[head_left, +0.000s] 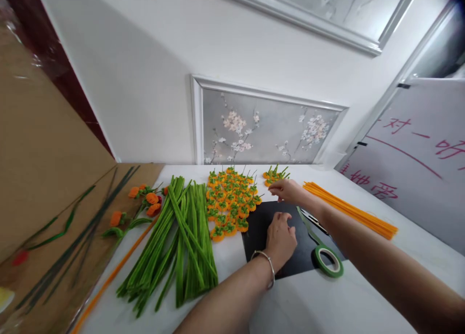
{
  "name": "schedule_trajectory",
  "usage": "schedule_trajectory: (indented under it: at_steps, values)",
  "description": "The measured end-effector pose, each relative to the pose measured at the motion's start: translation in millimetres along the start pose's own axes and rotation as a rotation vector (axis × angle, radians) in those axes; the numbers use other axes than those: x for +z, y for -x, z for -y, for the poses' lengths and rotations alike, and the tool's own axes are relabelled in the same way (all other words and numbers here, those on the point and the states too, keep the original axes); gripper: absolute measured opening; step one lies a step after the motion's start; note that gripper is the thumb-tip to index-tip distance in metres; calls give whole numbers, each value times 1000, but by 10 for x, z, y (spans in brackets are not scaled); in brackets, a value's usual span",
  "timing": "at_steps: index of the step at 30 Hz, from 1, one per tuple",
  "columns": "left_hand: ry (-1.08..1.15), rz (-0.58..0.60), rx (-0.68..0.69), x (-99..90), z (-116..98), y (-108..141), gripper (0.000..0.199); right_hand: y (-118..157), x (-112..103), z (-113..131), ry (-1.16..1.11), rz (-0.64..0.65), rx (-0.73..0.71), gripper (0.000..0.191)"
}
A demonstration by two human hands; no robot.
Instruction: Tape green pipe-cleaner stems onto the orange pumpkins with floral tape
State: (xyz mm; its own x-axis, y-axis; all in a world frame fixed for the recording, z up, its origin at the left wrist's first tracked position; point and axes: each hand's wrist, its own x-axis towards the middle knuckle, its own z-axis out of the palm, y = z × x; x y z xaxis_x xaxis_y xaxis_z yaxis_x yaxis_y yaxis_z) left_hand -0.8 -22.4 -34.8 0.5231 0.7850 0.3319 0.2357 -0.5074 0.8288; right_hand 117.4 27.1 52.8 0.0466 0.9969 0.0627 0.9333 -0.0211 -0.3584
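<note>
My left hand (281, 239), with a bracelet at the wrist, rests low over a black mat (259, 256); its fingers are loosely bent and apart, with nothing visible in them. Just beyond it, my right hand (287, 191) is closed in a pinch beside a small group of orange pipe-cleaner persimmons (269, 175) with green tops. What the pinch holds, if anything, I cannot make out. A larger cluster of these persimmons (229, 201) lies left of the mat. Under my right forearm are a roll of green floral tape (338, 270) and scissors (315, 221), partly hidden.
Green pipe cleaners (196, 247) lie in a large pile at left, orange pipe cleaners (358, 215) in a bundle at right. Finished orange flowers (152, 203) and dark stems (83, 227) sit on brown cardboard (145, 172). A white wall (152, 106) borders the table's back; a written whiteboard (417, 145) stands right.
</note>
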Motion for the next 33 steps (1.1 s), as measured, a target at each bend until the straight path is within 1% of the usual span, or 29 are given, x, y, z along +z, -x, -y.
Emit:
schedule_trajectory:
  at_steps: [4,8,11,12,13,15,16,18,19,20,22,24,28,30,33]
  values:
    - [-32,-3,9,-2,-15,-49,25,303,144,70,-69,-56,-96,25]
    - [-88,22,20,15,-68,-66,20,580,157,113,-141,-99,-168,26]
    - [-121,54,54,-36,-190,29,31,673,128,92,-181,-115,-180,26]
    - [-135,61,66,-81,-248,85,36,679,121,73,-189,-118,-176,26]
    - [-149,63,75,-140,-312,151,36,674,116,49,-195,-121,-170,27]
    - [-235,41,97,-296,-435,295,19,636,113,-14,-202,-120,-156,30]
    - [-290,-28,106,-384,-486,365,14,606,115,-53,-206,-118,-146,30]
    - [-392,-235,85,-556,-547,480,15,526,128,-136,-218,-114,-122,26]
    - [-448,-321,43,-632,-554,519,17,478,140,-178,-226,-108,-109,25]
    - [-500,-377,10,-696,-545,543,19,423,157,-214,-235,-100,-96,25]
    - [-604,-403,-36,-776,-488,554,26,300,206,-265,-251,-74,-80,29]
    - [-677,-392,-97,-793,-395,528,33,169,270,-275,-259,-42,-81,30]
    - [-693,-383,-205,-706,-200,441,38,-60,393,-201,-243,-4,-98,31]
    - [-662,-386,-211,-652,-136,394,39,-141,435,-155,-221,1,-100,31]
    - [-617,-402,-219,-602,-94,315,42,-230,476,-106,-188,16,-109,31]
